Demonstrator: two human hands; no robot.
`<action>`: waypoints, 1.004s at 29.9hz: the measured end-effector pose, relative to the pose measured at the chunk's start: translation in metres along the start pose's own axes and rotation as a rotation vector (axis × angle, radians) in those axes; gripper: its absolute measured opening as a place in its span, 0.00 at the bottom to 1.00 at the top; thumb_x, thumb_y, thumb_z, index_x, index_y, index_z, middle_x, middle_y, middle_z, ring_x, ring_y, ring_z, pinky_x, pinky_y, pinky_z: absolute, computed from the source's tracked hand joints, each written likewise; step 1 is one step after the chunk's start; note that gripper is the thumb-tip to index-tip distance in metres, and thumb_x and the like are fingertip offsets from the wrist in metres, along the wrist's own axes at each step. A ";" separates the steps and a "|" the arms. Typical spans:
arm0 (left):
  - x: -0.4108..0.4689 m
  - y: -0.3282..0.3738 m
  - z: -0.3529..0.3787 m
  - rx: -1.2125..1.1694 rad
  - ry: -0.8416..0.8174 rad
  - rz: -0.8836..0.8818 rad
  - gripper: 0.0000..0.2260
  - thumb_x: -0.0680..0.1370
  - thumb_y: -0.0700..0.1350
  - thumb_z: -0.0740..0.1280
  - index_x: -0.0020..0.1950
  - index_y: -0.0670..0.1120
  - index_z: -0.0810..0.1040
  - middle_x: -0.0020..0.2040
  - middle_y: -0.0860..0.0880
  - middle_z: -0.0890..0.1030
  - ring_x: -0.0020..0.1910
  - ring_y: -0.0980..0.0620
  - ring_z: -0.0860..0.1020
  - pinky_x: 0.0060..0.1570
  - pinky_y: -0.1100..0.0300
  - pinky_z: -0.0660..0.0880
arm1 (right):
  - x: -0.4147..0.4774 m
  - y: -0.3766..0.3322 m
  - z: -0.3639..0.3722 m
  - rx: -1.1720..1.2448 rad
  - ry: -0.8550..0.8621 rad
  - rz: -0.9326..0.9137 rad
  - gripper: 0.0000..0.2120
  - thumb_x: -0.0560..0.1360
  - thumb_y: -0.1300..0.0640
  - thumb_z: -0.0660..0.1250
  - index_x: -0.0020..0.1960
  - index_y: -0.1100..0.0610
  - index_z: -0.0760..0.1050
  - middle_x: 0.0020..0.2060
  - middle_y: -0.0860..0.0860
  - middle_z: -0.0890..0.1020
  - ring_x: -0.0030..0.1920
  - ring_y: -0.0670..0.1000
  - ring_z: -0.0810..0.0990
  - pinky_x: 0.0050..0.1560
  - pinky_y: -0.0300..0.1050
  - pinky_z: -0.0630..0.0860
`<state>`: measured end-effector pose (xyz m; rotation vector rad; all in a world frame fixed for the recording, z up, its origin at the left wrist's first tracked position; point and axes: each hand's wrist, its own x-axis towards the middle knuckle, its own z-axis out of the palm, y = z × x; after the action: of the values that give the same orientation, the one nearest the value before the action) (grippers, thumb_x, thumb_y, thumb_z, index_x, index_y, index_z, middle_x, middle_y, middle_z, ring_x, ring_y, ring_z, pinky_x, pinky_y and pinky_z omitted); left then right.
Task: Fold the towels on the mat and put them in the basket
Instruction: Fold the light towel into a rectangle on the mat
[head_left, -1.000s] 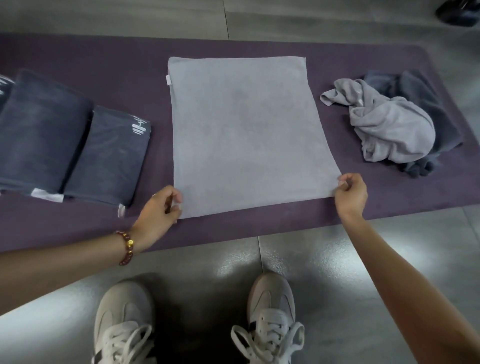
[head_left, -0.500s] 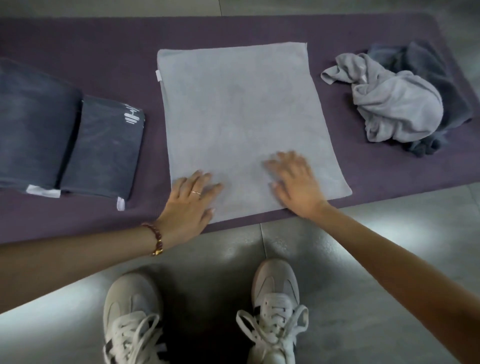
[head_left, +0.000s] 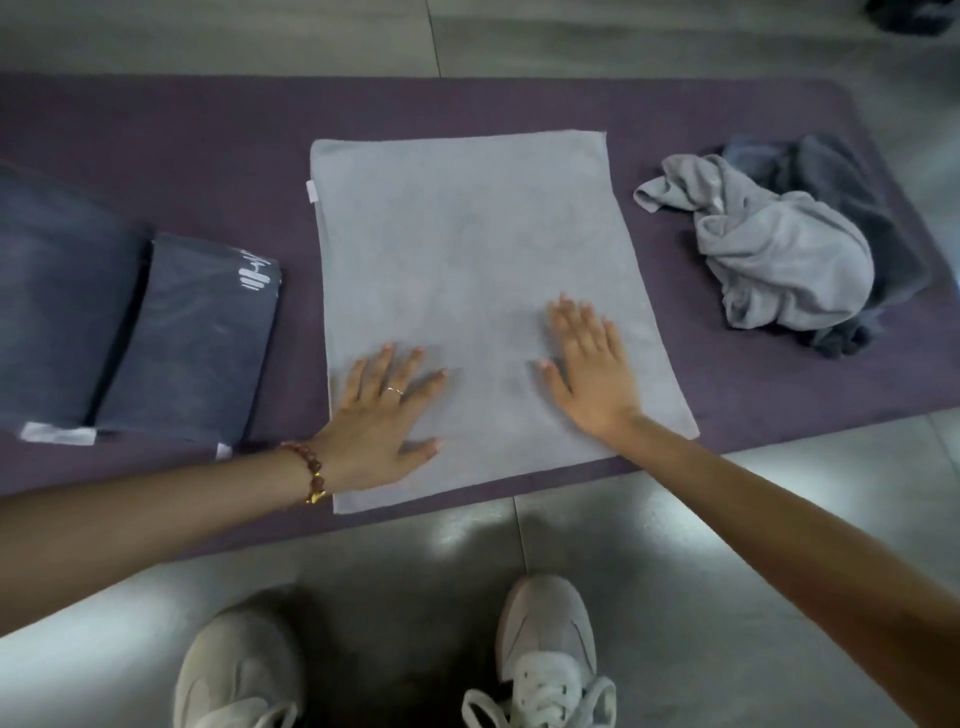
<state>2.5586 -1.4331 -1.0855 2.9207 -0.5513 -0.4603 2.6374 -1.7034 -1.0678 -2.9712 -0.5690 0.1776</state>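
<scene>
L hand (head_left: 382, 421) flat, palm down, fingers straight and spread, pressing near-left part of the light grey towel (head_left: 467, 249); heel of palm at the towel's left edge. Ring (head_left: 395, 391) on one finger, bead bracelet (head_left: 311, 475) at the wrist. R hand (head_left: 589, 374) likewise flat and spread, gripping nothing, on near-right part of the same towel, fingertips pointing away from the body. Hands apart, bare cloth between them.

Towel spread flat in mid-mat (head_left: 156, 130), one layer as far as can be told. Long axis near-to-far, slightly skewed: near end drifts right. Near edge just inside the mat's near border. Small white tag (head_left: 310, 191) at far-left edge.

To the left: two folded dark towels (head_left: 192, 332) side by side. To the right: crumpled pile (head_left: 779, 260), light grey piece over a darker one, well apart from the flat towel. Grey tile floor (head_left: 727, 519) and two pale sneakers (head_left: 545, 644) nearest the camera.

Vs 1 s ago: no more pinching of the near corners, both hands now opened out. Vs 0.5 s ago: same flat press, R hand a bit farther from the near edge; towel's lie and direction unchanged.
</scene>
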 end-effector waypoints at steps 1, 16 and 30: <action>0.014 -0.007 -0.005 0.028 0.039 -0.017 0.35 0.73 0.66 0.41 0.77 0.55 0.41 0.77 0.48 0.36 0.74 0.42 0.33 0.70 0.48 0.30 | 0.006 -0.019 0.005 -0.014 -0.024 -0.187 0.33 0.77 0.41 0.46 0.77 0.58 0.53 0.76 0.55 0.57 0.76 0.55 0.53 0.75 0.52 0.45; 0.058 -0.061 -0.014 0.126 0.269 -0.040 0.29 0.78 0.60 0.49 0.77 0.48 0.58 0.77 0.41 0.55 0.75 0.35 0.51 0.71 0.43 0.40 | 0.101 0.036 0.005 0.057 0.126 0.304 0.33 0.76 0.45 0.46 0.77 0.60 0.50 0.77 0.57 0.50 0.77 0.57 0.47 0.73 0.52 0.36; 0.152 -0.142 -0.045 -0.010 0.276 -0.315 0.34 0.74 0.67 0.46 0.78 0.54 0.52 0.78 0.52 0.50 0.77 0.44 0.46 0.67 0.30 0.44 | 0.197 0.087 -0.005 -0.058 -0.038 0.374 0.30 0.78 0.39 0.45 0.77 0.48 0.46 0.78 0.49 0.47 0.77 0.57 0.45 0.73 0.62 0.39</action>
<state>2.7548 -1.3558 -1.1102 2.9970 -0.0530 -0.0836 2.8516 -1.7105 -1.0932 -3.1071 -0.0146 0.2530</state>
